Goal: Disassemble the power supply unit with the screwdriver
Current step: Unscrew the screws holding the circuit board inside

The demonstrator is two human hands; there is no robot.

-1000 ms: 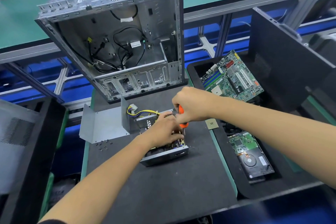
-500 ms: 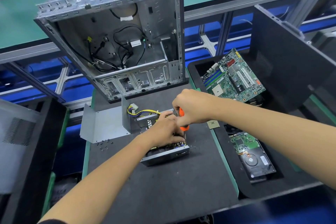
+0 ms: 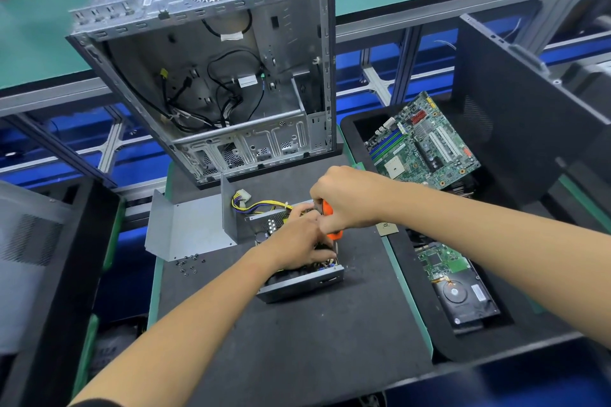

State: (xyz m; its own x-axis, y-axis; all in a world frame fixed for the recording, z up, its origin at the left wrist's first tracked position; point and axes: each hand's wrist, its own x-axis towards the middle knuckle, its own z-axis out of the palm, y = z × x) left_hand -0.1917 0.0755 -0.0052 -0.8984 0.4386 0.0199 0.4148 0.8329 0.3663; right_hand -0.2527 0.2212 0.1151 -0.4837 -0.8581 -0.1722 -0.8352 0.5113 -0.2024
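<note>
Two hands, right hand (image 3: pixel 344 198) gripping screwdriver (image 3: pixel 328 209), left hand (image 3: pixel 299 239) on power supply unit (image 3: pixel 299 284)

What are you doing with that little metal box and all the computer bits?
A person is taking apart a power supply unit on a black mat. The right hand grips an orange-handled screwdriver, pointed down into the open unit, and the left hand rests on the parts inside. Its metal cover lies off to the side, with loose screws nearby. An emptied computer case stands behind.
</note>
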